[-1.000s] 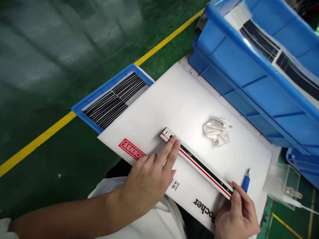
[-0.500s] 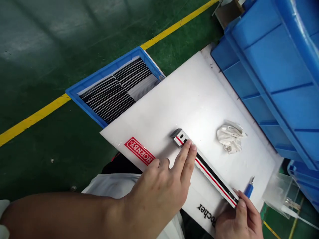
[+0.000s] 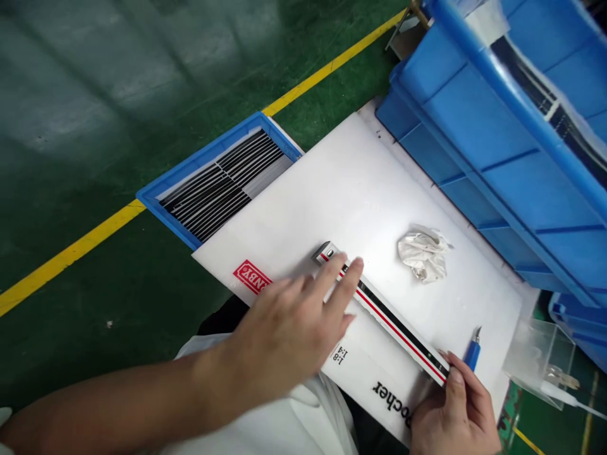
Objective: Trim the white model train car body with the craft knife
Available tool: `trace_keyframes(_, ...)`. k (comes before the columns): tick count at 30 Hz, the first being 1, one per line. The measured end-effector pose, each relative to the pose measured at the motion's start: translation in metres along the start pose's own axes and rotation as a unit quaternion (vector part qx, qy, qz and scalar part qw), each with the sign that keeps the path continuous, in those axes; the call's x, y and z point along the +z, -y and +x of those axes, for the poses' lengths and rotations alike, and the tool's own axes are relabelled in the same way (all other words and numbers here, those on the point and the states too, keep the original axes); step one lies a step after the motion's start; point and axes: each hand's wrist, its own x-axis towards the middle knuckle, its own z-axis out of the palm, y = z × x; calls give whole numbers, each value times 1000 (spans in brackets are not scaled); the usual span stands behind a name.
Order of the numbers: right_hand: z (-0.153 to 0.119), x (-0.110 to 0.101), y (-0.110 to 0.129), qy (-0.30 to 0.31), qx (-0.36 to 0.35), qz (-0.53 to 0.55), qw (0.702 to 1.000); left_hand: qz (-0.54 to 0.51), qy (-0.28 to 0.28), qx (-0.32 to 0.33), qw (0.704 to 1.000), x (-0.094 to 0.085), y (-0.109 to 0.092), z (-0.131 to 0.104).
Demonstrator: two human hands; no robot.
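Note:
A long narrow part (image 3: pixel 391 322), white with a black band and a red stripe, lies slantwise above the white board (image 3: pixel 379 189). Its far end (image 3: pixel 327 251) is a squared-off grey block with a slot. My right hand (image 3: pixel 455 411) pinches the near end between thumb and fingers. Over the far end, my left hand (image 3: pixel 303 325) has its fingers stretched out and somewhat blurred; whether the fingertips touch the part I cannot tell. Beside my right fingers rests a blue-handled craft knife (image 3: pixel 473 351), blade pointing away. A crumpled white cloth (image 3: pixel 423 254) lies further up the board.
Beyond the board's left edge sits a blue tray (image 3: pixel 190 165) of black strips. Large blue bins (image 3: pixel 493 139) stand along the right edge. A clear plastic box (image 3: pixel 535 357) with a white cable (image 3: pixel 562 395) is at lower right. Below is green floor with a yellow line (image 3: pixel 332 66).
My left fingers have spread apart and lifted slightly from the part. My right hand keeps its pinch. The view has shifted, showing more of the right-hand bin.

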Motion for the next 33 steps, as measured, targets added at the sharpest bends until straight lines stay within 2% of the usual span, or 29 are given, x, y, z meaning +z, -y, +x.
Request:
trace_keyframes(2,-1,-1,1,10,21,15,1000,-36,6,-3,999,-3,19,11)
trace_keyframes(5,-3,-3,1,25,48,43,998,-108,56,1,993,-8,42,29)
trace_keyframes(9,-2,-7,-2,68,60,49,995,-163,120,17,979,-19,52,48)
trace_keyframes(14,1,-11,-4,128,50,45,990,-131,215,-4,968,-37,46,69)
trace_keyframes(23,3,-8,-10,131,33,93,986,-50,318,-12,947,-55,29,95)
trace_keyframes(28,6,-4,-8,124,8,104,987,-26,332,-17,943,-62,16,98)
trace_keyframes(33,7,-4,-7,122,-15,104,987,35,327,-18,944,-65,7,90)
